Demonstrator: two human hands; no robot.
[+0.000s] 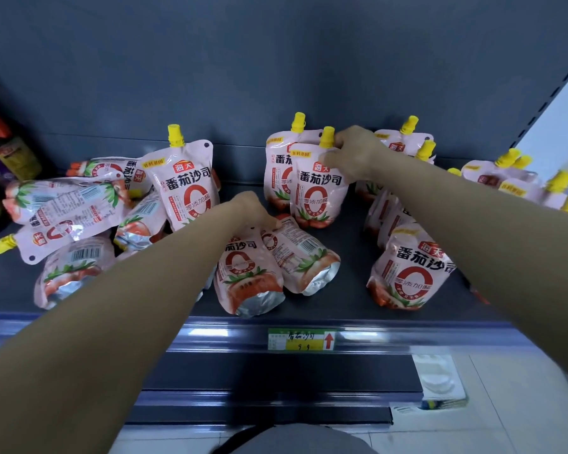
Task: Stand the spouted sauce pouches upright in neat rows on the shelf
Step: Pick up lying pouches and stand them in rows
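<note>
- right hand pinches the top of an upright pouch at mid-shelf.
- left hand grips a lying pouch near the front edge.
- heaped pouches lie at left.

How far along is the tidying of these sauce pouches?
Partly done: the pouches on the right already stand in rows. The right hand grips the top of an upright centre pouch; the left hand rests on two tipped pouches. The heap on the left still lies flat.
</note>
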